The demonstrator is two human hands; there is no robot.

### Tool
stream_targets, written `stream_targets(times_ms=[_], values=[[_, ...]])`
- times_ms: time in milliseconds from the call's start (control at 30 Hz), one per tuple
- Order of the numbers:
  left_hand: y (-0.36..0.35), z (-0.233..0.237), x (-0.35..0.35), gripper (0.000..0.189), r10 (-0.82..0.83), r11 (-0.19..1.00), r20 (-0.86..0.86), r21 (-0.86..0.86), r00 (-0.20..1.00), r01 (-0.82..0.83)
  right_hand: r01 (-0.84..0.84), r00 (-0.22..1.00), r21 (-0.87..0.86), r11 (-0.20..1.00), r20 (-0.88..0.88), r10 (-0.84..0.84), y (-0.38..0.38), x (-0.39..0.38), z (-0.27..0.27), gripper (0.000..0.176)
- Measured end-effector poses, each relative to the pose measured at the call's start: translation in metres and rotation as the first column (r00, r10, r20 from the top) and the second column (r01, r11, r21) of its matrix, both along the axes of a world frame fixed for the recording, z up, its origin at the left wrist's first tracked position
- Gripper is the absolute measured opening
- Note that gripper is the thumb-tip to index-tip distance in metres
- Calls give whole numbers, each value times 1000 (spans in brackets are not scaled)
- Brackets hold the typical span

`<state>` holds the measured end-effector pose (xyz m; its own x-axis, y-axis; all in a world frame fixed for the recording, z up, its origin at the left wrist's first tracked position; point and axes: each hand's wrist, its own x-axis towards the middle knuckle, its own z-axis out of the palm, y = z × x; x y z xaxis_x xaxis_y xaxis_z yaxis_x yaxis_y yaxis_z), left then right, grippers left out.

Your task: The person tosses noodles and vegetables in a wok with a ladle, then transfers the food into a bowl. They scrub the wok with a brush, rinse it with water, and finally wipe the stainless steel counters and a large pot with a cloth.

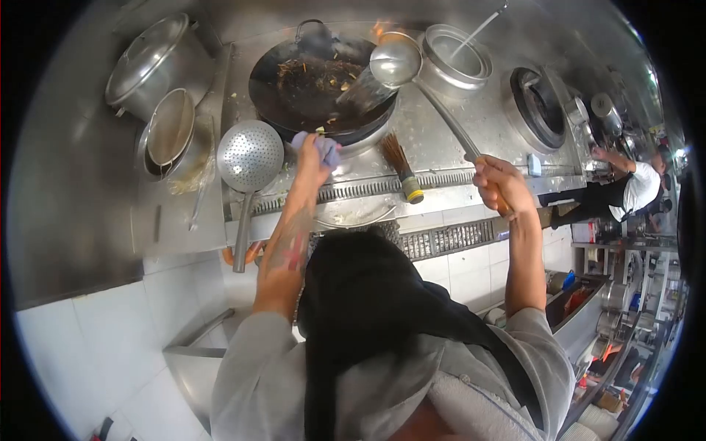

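Over a burner sits a large black wok [294, 110] with dark, browned food bits on its bottom. My left hand [312, 158] is closed on a bunched purple-grey cloth [329, 152] at the wok's near rim. In my right hand [503, 185] is the handle of a steel ladle [396, 65], its bowl tipped over the wok's right side. A clear stream of liquid [364, 92] falls from the bowl into the wok. Flames show behind the ladle. Just right of the cloth, a bamboo wok brush [401, 167] leans on the stove's front ledge.
A perforated skimmer [251, 156] lies left of the wok, near a strainer over a bowl [171, 128] and a big lidded pot [154, 59]. A steel pot [457, 59] stands behind right, and another burner [538, 109] further right. A person [638, 187] works at the far right.
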<state>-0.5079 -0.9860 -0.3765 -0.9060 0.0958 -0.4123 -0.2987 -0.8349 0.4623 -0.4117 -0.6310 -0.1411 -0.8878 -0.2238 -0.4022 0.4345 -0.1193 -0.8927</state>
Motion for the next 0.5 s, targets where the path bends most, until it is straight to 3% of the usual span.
stream_targets(times_ms=[67, 100, 133, 167, 200, 233, 267, 333, 400, 500], values=[[-22, -11, 47, 22, 23, 965, -44, -260, 999, -34, 32, 996, 455, 890, -91, 10, 8, 8, -8, 44], [-34, -15, 72, 24, 24, 958, 15, -285, 1000, -18, 115, 979, 536, 836, -204, -4, 22, 5, -31, 30], [-47, -18, 99, 27, 22, 951, 73, -309, 997, 2, 130, 979, 528, 839, -203, -24, 35, -2, -48, 30], [-58, -14, 124, 30, 20, 957, 83, -291, 996, 5, 114, 984, 247, 962, -161, -76, 52, -15, -61, 41], [-69, -15, 143, 36, 17, 963, 78, -270, 997, 5, 118, 984, -62, 991, -125, -125, 76, -32, -79, 51], [-81, -20, 158, 40, -5, 955, 107, -293, 994, 36, 220, 850, 475, 852, -521, 71, 110, -66, -145, 52], [-88, -12, 169, 42, 16, 916, 151, -398, 988, 46, 471, 651, 778, 415, -624, 431, 144, -80, -201, 52], [-67, 46, 181, 43, 190, 814, 173, -578, 966, -56, 503, 827, 823, 266, -547, 130, 115, -54, -202, 51], [-60, 57, 181, 43, 292, 748, 93, -642, 952, -167, 534, 801, 786, 310, -588, 113, 114, 1, -224, 50], [1, 108, 172, 43, 101, 735, 61, -677, 993, -33, 413, 892, 862, 295, -448, 62, 106, 59, -257, 52]])
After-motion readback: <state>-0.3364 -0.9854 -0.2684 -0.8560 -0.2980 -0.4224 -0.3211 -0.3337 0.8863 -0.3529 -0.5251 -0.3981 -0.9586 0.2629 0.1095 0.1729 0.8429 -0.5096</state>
